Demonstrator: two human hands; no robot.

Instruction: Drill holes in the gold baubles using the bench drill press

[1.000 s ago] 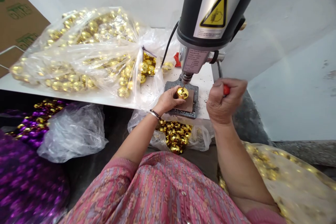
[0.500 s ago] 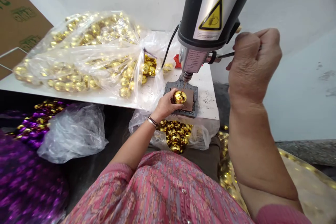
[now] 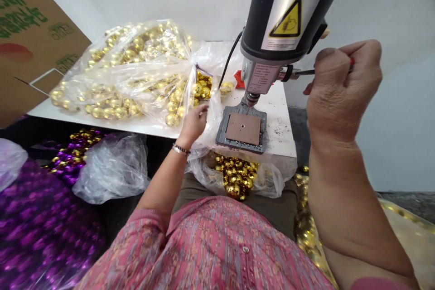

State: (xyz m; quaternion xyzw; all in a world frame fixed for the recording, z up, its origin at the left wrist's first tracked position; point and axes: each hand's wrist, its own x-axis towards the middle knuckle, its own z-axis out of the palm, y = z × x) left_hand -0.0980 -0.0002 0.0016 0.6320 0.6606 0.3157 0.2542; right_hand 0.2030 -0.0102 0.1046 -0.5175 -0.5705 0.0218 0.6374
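**Gold balls by the bag mouth, drill lever in the right fist**

Gold balls (image 3: 203,85): round, mirror-bright, cut in small flat facets, light breaking into white glints and dark patches. Sharpest colour at the mouth of a big clear bag (image 3: 136,70) on the white table (image 3: 279,120); through the plastic they look paler and hazy. A second lot, deep yellow gold, sits heaped in a small clear bag (image 3: 272,179) at the table's near edge, above the lap.

Left hand (image 3: 194,126): just beside the big bag's mouth, blurred, fingers bent and pointing toward the drill side. Cannot tell whether they are closed on anything.

Right hand (image 3: 343,88): fingers wrapped tight round the lever (image 3: 304,72), a bit of red knob (image 3: 352,61) showing between them.

Drill press (image 3: 292,13): dark rounded housing, silver label with a yellow warning triangle, pinkish label on the grey neck below. Metal chuck (image 3: 252,98), thin bit (image 3: 248,110) pointing down over a brown square pad (image 3: 243,132) that has a small hole near its middle. Pad lies on a grey slotted base (image 3: 221,133); dark specks on the table to its right.

Also: black cable (image 3: 230,61), red scrap (image 3: 239,79) behind the base, cardboard box (image 3: 34,63) at far left, purple and gold balls (image 3: 70,156) below the table.
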